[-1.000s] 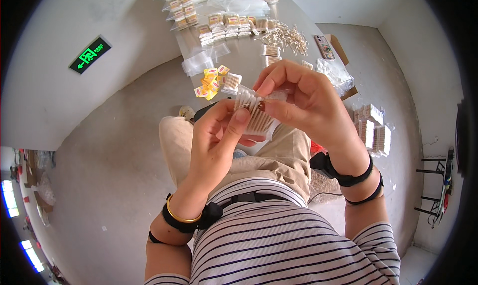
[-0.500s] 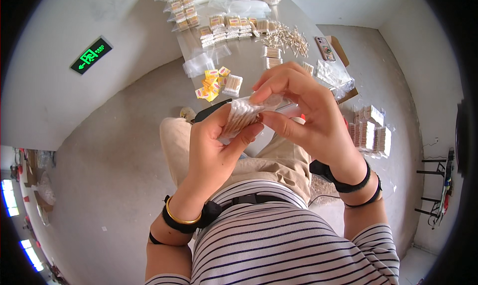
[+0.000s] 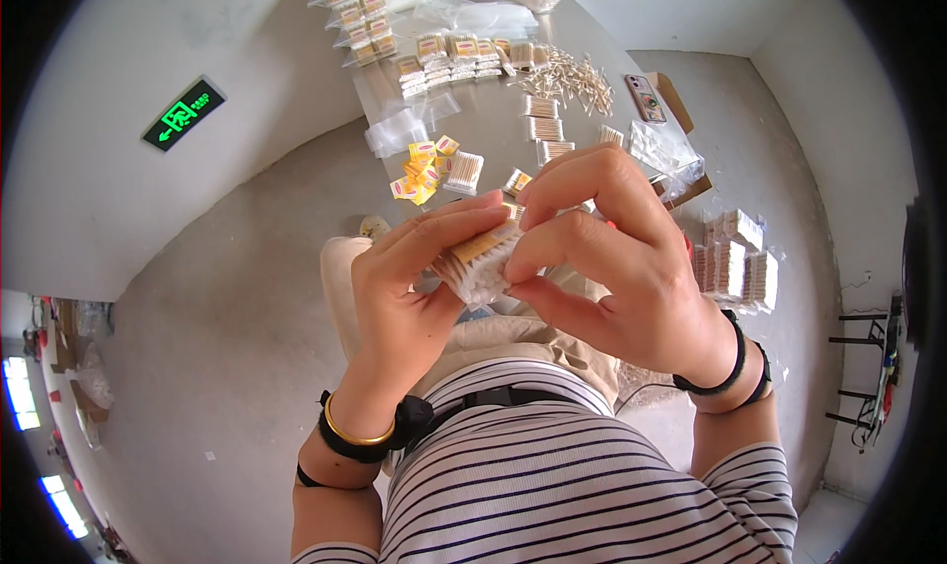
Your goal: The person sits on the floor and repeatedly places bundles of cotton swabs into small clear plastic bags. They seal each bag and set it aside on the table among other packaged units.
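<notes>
My left hand [image 3: 414,288] and my right hand [image 3: 612,258] together grip a bundle of cotton swabs [image 3: 483,266] with wooden stems and white tips, held in front of my chest. My left fingers lie along the bundle's top and left side. My right fingers pinch its right end and underside. Part of the bundle is hidden behind my fingers.
A grey table [image 3: 493,135] ahead carries rows of swab bundles [image 3: 449,56], loose swabs [image 3: 572,71], clear plastic bags [image 3: 404,130], small yellow packets [image 3: 422,170] and a phone [image 3: 643,96]. Bagged swab packs [image 3: 735,263] lie stacked at my right. Concrete floor lies all around.
Both hands have turned the swab bundle and drawn closer together around it, and the right fingers now wrap over its end.
</notes>
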### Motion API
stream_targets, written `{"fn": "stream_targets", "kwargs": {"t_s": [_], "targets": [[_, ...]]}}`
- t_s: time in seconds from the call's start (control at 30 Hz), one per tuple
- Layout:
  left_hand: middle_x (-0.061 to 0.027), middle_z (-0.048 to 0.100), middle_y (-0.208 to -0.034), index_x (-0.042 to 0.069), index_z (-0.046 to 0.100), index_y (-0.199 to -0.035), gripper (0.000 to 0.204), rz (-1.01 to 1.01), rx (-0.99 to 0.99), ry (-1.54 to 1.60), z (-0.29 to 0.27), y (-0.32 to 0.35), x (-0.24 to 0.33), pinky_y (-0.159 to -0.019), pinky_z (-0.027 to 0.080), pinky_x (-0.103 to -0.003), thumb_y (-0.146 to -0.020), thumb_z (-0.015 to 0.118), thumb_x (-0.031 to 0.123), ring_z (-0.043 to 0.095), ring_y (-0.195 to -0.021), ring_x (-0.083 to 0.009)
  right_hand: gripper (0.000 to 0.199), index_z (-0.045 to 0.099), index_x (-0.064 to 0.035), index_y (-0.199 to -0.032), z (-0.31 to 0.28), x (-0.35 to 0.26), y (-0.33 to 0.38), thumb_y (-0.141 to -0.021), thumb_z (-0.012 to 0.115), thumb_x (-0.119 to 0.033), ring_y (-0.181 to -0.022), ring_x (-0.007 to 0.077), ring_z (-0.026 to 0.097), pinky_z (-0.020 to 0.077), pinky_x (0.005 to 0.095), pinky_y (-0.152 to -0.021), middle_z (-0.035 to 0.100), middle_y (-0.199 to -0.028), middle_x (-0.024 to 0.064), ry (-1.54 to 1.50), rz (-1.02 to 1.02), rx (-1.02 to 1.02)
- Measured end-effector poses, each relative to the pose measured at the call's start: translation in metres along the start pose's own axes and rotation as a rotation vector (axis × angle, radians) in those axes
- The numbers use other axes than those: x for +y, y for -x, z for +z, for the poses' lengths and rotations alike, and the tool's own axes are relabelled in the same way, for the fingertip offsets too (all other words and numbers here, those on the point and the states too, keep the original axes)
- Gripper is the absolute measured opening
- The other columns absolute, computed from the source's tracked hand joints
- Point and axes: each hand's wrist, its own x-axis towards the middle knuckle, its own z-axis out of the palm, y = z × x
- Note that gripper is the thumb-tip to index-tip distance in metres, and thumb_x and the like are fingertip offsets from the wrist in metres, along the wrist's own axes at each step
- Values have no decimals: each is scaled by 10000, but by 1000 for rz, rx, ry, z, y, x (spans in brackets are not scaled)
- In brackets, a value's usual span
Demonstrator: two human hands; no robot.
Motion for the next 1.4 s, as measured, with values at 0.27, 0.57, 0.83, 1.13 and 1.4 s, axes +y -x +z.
{"fn": "stream_targets", "kwargs": {"t_s": [0.27, 0.57, 0.83, 1.13, 1.4], "targets": [[-141, 713, -1229, 19, 720, -1178, 400, 51, -51, 59, -6, -3, 6, -943, 572, -332, -789, 764, -65, 697, -1124, -258, 315, 707, -109, -967, -1, 6, 2, -706, 881, -86, -1009, 280, 618, 529, 379, -801, 563, -1058, 80, -117, -81, 86], [-143, 724, -1203, 25, 725, -1195, 419, 62, -113, 11, -9, -1, 12, -922, 581, -316, -788, 778, -58, 710, -1092, -253, 325, 724, -140, -972, 2, 16, 9, -674, 844, -95, -976, 266, 619, 544, 370, -760, 572, -1068, 65, 72, -331, 97], [-149, 728, -1184, 14, 735, -1174, 393, 94, -115, 51, -9, -2, 9, -898, 594, -323, -790, 770, -58, 720, -1068, -256, 313, 737, -136, -962, 10, 17, 9, -672, 852, -109, -995, 270, 622, 547, 373, -768, 565, -1103, 74, -23, -335, 130], [-139, 709, -1235, 22, 728, -1191, 422, 16, -172, 127, -15, 1, 10, -908, 589, -317, -780, 779, -59, 710, -1090, -252, 266, 721, -105, -937, 20, 15, 9, -697, 834, -87, -1020, 283, 625, 539, 398, -778, 533, -1071, 68, -65, -317, 131], [-142, 677, -1299, 37, 713, -1237, 476, 13, -187, 156, -17, 0, 7, -966, 571, -327, -777, 778, -63, 677, -1166, -259, 214, 714, -110, -926, 22, 17, 8, -748, 822, -158, -1022, 287, 623, 522, 444, -775, 509, -1058, 62, -9, -374, 108]]}}
